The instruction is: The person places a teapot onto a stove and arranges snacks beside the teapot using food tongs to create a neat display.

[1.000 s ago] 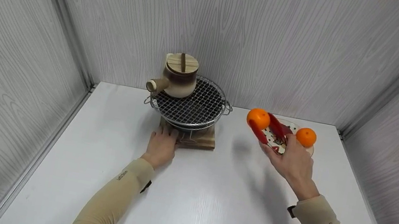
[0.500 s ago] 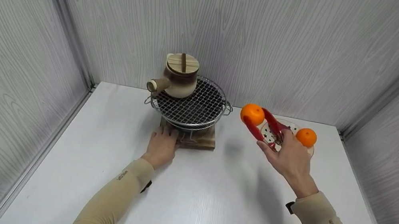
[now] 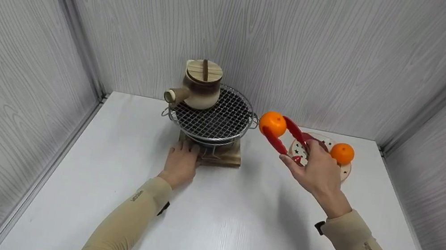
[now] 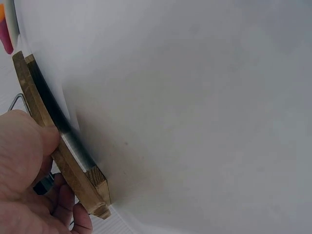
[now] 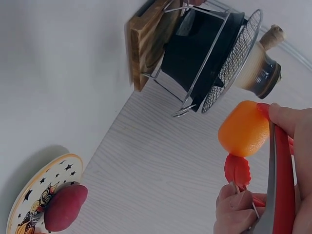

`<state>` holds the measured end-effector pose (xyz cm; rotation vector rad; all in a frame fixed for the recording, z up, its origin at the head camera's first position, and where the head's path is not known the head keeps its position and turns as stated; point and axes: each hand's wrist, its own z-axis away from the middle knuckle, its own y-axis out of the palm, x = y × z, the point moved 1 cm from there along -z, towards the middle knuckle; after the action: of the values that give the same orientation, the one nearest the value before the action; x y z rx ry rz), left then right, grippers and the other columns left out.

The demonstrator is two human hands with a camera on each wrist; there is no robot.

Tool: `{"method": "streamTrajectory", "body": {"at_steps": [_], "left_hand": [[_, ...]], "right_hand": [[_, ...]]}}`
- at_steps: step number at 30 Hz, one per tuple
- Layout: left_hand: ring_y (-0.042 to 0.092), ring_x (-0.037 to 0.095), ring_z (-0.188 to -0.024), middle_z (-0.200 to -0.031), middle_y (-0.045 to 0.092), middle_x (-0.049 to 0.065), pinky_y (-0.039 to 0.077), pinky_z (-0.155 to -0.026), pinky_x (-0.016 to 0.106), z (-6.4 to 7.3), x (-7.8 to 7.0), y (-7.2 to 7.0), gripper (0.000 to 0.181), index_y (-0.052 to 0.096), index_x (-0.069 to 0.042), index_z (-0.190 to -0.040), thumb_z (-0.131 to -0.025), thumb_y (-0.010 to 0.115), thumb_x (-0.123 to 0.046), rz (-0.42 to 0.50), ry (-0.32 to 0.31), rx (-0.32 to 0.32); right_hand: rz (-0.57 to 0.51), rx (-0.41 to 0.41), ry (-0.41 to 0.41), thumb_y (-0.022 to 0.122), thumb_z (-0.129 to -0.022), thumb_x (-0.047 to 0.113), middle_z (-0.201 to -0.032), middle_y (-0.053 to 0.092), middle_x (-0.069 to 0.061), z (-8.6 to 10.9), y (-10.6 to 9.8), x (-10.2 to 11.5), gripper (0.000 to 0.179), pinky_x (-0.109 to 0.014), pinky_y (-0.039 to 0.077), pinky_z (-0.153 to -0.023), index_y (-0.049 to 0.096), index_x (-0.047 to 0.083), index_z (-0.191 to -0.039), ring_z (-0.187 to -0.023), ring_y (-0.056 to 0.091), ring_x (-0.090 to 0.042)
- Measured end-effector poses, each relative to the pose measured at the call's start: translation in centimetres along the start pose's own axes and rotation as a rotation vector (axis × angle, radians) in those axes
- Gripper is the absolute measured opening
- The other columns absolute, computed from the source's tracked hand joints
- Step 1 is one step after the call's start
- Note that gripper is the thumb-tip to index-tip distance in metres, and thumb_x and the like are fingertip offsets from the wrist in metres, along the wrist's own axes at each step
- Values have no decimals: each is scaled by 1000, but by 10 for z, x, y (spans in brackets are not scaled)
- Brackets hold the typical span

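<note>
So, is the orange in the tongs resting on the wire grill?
No, the red tongs hold the orange up, apart from the wire grill.

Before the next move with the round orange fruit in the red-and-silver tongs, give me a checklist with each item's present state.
1. Round orange fruit between the tips of the red-and-silver tongs: ok.
2. Right hand gripping the tongs: ok.
3. Squeeze firm enough to prevent slipping: cannot tell.
4. Left hand gripping the flat brown wooden base: ok, at its edge.
5. Fruit apart from the round wire-mesh grill: ok, a gap shows in the right wrist view.
6. Brown-and-cream rounded pot upright, round wooden lid on: ok.
</note>
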<state>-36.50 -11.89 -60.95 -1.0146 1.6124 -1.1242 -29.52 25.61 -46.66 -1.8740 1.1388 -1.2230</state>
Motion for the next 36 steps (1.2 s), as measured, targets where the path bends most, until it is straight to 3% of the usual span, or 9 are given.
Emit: {"method": "streamTrajectory", "body": {"at_steps": [7,16,24,33,36], "left_hand": [[48,54,-157,-169,46,34,50,-119,69,-1,-1,-1,58,54,-3,-158,-112,69,-33,14,-13,39],[47,54,-156,-170,44,35,50,-117,70,0,-1,-2,55,55,-3,-156,-111,70,-29,25,4,19],[47,54,-156,-171,43,34,51,-116,69,0,0,0,54,54,-4,-158,-113,67,-30,30,4,22],[59,51,-134,-145,61,32,55,-106,65,3,0,-1,47,58,-3,-148,-108,73,-23,-9,31,-17],[59,51,-135,-146,60,32,54,-107,64,3,1,0,47,58,-3,-148,-108,73,-23,-14,30,-9]], "right_hand": [[15,18,-15,83,-94,64,-109,77,-17,-4,-1,13,80,-50,64,-72,63,3,-143,-81,66,-33],[34,25,-47,83,-93,67,-96,72,-14,-9,-2,28,76,-45,60,-66,65,5,-132,-73,62,-30],[38,44,-96,82,-93,67,-97,71,-13,-11,-2,40,77,-43,59,-65,65,5,-135,-73,61,-30],[34,94,-138,81,-93,69,-98,73,-12,-17,3,51,78,-42,55,-63,66,5,-135,-72,60,-28],[28,112,-137,80,-93,70,-100,76,-12,-19,4,57,78,-40,54,-64,66,6,-135,-73,60,-27]]}}
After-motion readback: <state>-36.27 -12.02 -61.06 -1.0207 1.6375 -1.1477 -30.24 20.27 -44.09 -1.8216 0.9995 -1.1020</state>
